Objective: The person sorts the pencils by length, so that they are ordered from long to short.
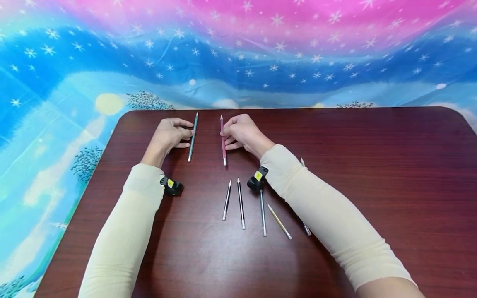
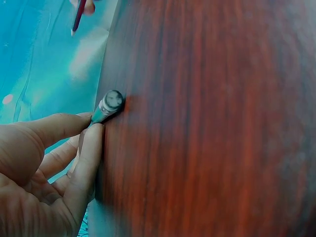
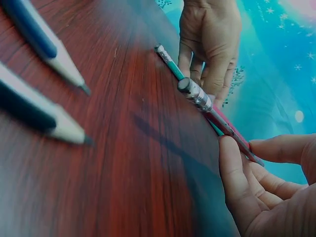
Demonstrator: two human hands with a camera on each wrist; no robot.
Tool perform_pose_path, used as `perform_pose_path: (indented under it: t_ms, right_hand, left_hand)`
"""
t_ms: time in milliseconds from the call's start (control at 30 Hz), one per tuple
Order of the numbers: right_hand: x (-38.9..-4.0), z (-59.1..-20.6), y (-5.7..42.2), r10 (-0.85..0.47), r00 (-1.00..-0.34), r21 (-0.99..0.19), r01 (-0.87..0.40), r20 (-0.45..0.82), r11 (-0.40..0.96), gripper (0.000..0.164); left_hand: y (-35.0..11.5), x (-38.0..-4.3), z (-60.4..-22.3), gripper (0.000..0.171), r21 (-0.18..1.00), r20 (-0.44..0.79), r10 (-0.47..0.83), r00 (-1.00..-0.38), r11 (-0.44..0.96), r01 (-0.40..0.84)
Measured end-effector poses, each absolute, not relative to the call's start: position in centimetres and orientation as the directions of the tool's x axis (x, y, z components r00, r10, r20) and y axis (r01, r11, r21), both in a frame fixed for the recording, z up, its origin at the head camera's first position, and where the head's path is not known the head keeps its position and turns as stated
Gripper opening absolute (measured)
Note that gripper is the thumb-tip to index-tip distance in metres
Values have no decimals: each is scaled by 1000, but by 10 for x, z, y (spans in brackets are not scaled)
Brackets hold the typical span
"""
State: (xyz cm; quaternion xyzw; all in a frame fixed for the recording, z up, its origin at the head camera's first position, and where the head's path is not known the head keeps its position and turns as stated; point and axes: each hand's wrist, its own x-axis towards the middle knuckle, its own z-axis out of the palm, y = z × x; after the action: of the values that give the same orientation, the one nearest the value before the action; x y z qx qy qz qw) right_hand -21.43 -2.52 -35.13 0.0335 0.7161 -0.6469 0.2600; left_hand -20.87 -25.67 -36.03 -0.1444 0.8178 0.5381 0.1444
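Near the table's far edge my left hand (image 1: 170,134) pinches a green pencil (image 1: 192,138), its tip pointing away and its eraser end toward me. To its right, my right hand (image 1: 244,134) pinches a pink pencil (image 1: 223,142) between thumb and fingers, tip also away. A gap separates the two pencils, which stand roughly parallel. In the left wrist view, the green pencil's eraser end (image 2: 112,100) shows close up beyond the fingertips. The right wrist view has the pink pencil's metal band and eraser (image 3: 195,94) above the table, its shadow falling on the wood.
Several pencils lie nearer me on the dark wooden table (image 1: 372,165): two black pencils (image 1: 241,205), a grey-blue pencil (image 1: 263,215) and a yellow pencil (image 1: 279,222). Another pencil (image 1: 307,229) is partly hidden under my right forearm. A patterned cloth (image 1: 238,54) hangs behind the table.
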Motion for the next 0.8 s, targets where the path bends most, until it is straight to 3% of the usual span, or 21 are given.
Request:
perform_pose_path:
  t_ms: [400, 700, 800]
  right_hand:
    - [-219, -361, -51, -245, -876, -909, 393, -416, 136, 12]
    - [-222, -363, -59, -190, -890, -908, 392, -415, 148, 4]
    - [-223, -363, -63, -165, -895, -906, 390, -415, 164, 10]
  left_hand:
    - [-256, -209, -362, 37, 836, -386, -100, -917, 382, -394]
    - [-256, -211, -363, 36, 838, -376, -102, -921, 388, -385]
    - [-257, -211, -364, 35, 840, -368, -103, -924, 389, -378]
